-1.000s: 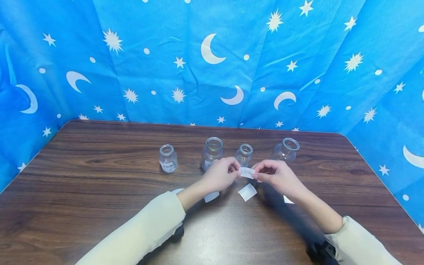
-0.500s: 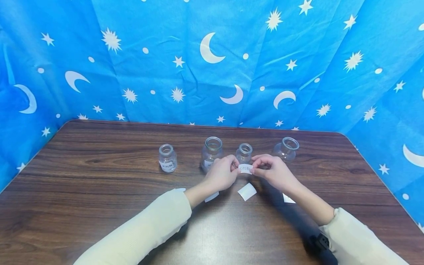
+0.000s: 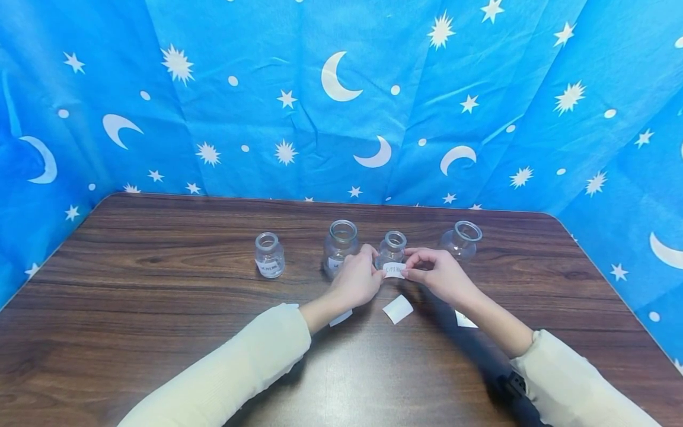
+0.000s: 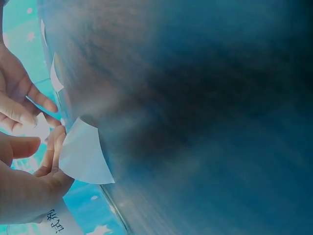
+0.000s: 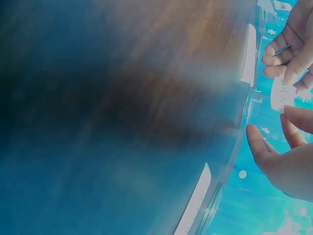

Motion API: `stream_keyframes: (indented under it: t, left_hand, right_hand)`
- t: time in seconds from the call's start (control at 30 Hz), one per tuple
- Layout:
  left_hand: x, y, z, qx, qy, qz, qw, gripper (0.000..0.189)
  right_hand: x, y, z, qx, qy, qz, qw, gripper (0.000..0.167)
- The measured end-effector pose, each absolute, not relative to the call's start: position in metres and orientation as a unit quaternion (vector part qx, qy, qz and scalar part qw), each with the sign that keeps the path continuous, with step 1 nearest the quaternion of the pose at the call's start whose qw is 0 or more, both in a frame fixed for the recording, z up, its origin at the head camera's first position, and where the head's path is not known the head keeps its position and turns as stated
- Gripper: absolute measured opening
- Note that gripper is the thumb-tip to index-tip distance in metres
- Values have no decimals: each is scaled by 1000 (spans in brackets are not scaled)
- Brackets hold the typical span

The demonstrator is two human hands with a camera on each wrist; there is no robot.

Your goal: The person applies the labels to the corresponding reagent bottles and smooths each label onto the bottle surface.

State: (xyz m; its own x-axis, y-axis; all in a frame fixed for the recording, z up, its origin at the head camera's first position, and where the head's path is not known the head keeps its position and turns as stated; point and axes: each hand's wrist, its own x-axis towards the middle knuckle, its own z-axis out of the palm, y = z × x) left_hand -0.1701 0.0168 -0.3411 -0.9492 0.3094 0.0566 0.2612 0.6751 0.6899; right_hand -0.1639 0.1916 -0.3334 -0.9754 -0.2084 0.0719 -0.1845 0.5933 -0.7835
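Far L on the brown table (image 3: 160, 284), a small labelled jar (image 3: 270, 254) is seen, hand-lettered paper on its front. Next along, a wider jar (image 3: 343, 234), also labelled, is partly hidden by the L hand (image 3: 356, 279). Nearer the viewer, 2 white slips (image 3: 340, 318) are mostly covered by the L forearm. Approx mid-table, a curved white label (image 3: 394, 270) w/ handwriting is held btwn both hands, in front of a narrow jar (image 3: 395, 241); whether the glass is touched by it can't be told. Its L end is pinched at the L thumb tip, fingers curled; its R end is clamped btwn thumb & fingertip of the R hand (image 3: 444, 277). Just below, a plain-looking slip (image 3: 398, 309) is seen. Far R, a round-bodied jar (image 3: 460, 244) is placed, & a lettered slip (image 3: 465, 321) is part-hidden by the R wrist.
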Motion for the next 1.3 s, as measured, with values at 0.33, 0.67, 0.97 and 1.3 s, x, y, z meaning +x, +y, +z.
stream_keyframes:
  t: [0.33,0.67,0.97,1.3]
  left_hand:
    - [-170,18,-340,150,920,362,28,42]
    - [-170,18,-344,164,916,366,9,36]
    - [-170,20,-346,172,919,354,-3,27]
    - [-170,20,-344,174,913,369,-1,24]
  right_hand:
    - [-169,192,-338,-92,896,-433,17,5]
    - [-168,193,-336,-98,900,-424,10,6]
    - [-170,197,-339,-104,903,-417,4,5]
    - [-171,203,-343,-112,901,-420,-6,7]
